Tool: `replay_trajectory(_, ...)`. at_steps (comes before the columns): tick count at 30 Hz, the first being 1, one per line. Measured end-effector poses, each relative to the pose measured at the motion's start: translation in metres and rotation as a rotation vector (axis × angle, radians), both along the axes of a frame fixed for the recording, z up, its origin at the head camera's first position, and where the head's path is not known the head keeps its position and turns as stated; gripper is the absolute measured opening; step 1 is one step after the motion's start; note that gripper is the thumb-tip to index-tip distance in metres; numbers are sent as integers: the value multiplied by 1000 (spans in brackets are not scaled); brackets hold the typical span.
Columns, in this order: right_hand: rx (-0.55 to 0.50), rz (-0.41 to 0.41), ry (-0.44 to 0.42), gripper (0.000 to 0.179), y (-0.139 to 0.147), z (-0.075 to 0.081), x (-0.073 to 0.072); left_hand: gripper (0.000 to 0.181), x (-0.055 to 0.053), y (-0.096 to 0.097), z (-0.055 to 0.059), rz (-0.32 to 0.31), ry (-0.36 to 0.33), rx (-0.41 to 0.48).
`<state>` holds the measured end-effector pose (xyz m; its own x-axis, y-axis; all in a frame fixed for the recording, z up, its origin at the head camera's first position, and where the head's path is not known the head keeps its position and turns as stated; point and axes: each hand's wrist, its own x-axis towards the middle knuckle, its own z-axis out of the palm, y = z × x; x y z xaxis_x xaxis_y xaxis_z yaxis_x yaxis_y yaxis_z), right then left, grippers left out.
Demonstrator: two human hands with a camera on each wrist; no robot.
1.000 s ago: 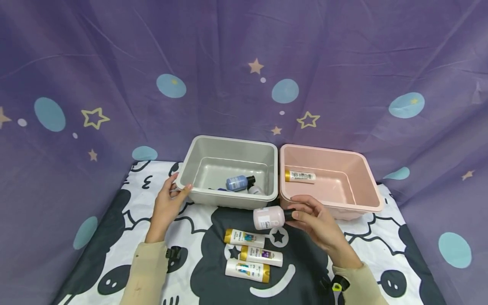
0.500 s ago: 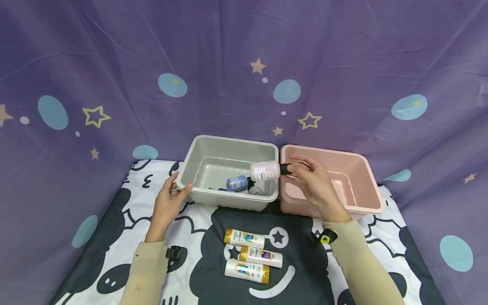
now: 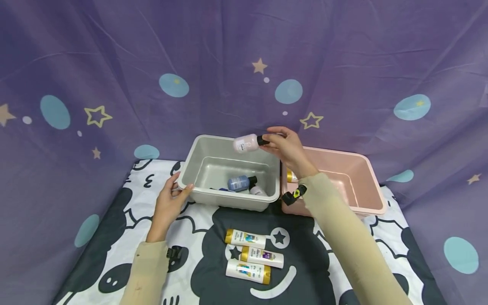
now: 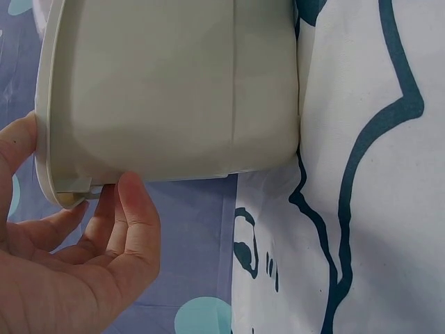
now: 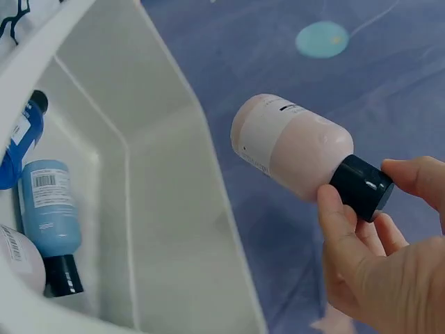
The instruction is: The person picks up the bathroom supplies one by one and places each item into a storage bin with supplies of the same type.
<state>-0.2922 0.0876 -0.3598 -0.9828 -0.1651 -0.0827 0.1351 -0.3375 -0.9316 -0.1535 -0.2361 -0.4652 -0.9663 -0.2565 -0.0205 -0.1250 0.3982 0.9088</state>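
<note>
My right hand point(image 3: 287, 148) pinches the black cap of a pale pink bottle point(image 3: 245, 143), which lies sideways in the air over the far right part of the grey bin point(image 3: 228, 199). The right wrist view shows the thumb and fingers around the cap of the bottle point(image 5: 292, 142). My left hand point(image 3: 169, 207) grips the grey bin's left front rim, thumb on top, fingers beneath, as the left wrist view point(image 4: 90, 257) confirms. Inside the bin lie a light blue bottle point(image 3: 238, 183), a pale bottle point(image 3: 258, 191) and a darker blue bottle point(image 5: 21, 142).
A pink bin point(image 3: 366, 178) adjoins the grey one on the right; a gold-capped tube point(image 3: 291, 176) inside it is partly hidden by my right arm. Three white tubes with gold caps point(image 3: 248, 271) lie on the patterned cloth in front. A purple curtain point(image 3: 228, 63) hangs behind.
My right hand has carried the pink bottle up and away, from in front of the bins to above the grey bin's far side. The left hand keeps its hold on the rim.
</note>
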Motion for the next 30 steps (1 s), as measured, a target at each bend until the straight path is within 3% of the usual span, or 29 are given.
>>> replay_trajectory(5, 19, -35, -26, 37, -16, -19, -17, 79, 0, 0, -1, -2, 4, -5)
replay_trajectory(11, 136, -44, -30, 39, -28, -39, -27, 78, 0, -1, 0, -12, 1, 3)
replay_trajectory(19, 239, -63, -72, 39, -34, -44, -33, 80, 0, 0, 1, -11, 6, 2)
replay_trajectory(25, 155, -88, -67, 41, -35, -42, -34, 77, -1, 0, 0, -14, 4, 10)
replay_trajectory(30, 58, -49, -38, 42, -28, -38, -27, 80, -1, 0, -2, -18, 12, 8)
